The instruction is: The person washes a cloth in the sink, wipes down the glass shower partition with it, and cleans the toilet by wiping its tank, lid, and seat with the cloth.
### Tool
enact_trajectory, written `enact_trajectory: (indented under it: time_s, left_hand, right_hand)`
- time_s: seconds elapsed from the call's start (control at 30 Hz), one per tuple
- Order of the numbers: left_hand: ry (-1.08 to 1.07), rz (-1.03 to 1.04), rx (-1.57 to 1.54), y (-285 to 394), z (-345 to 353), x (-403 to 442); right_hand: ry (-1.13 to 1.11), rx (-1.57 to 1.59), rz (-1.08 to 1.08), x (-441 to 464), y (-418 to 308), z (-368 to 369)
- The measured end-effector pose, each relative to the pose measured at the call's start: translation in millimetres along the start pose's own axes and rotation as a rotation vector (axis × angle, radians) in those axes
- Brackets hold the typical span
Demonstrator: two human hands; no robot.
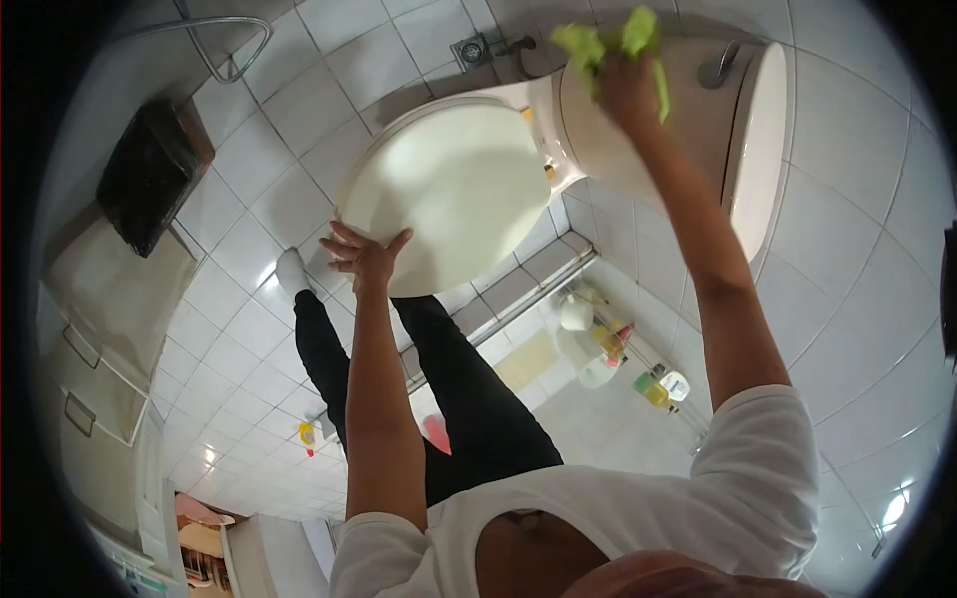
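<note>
A pale toilet lid (459, 189) lies closed over the bowl. My left hand (367, 254) rests on the lid's near left edge with its fingers spread, holding nothing. Up at the top right, my right hand (630, 95) is closed on a bright green cloth (588, 50), which hangs out on both sides of the fingers. That hand and the cloth are slightly blurred, over the pale toilet tank (688, 110). A flush lever (718, 65) is to the right of the cloth.
A black object (150, 177) sits at the left above a pale cabinet (95, 359). Several bottles (608, 339) stand on a shelf beside the tub area. A yellow bottle (307, 436) is on the tiled floor. A wall valve (471, 52) is behind the toilet.
</note>
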State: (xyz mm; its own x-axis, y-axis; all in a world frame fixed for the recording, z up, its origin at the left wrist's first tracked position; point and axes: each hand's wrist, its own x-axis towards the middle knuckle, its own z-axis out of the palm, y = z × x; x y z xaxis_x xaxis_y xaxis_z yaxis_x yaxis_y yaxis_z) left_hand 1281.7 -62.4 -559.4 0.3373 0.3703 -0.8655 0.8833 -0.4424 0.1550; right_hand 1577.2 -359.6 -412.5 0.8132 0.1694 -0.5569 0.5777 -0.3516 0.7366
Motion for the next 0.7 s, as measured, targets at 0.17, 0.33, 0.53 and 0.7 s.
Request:
enact_trajectory:
  time_s: [0.17,0.33,0.53,0.7]
  left_hand:
    - [-0.065,-0.067,0.022,4.7,-9.6,-1.8]
    - [-0.011,0.039,-0.013,-1.2,-4.9,1.0]
    - [0.033,0.035,-0.012,-18.5,13.3,20.9]
    - [-0.092,0.001,-0.035,0.5,-5.9,2.1]
  right_hand:
    - [-0.082,-0.141,-0.497,-133.2,-25.0,20.5]
    - [-0.014,0.036,-0.414,-151.2,5.0,21.5]
    - [0.171,0.072,0.084,-107.5,29.6,-41.3]
    - [0.087,0.215,-0.142,-198.1,4.9,3.2]
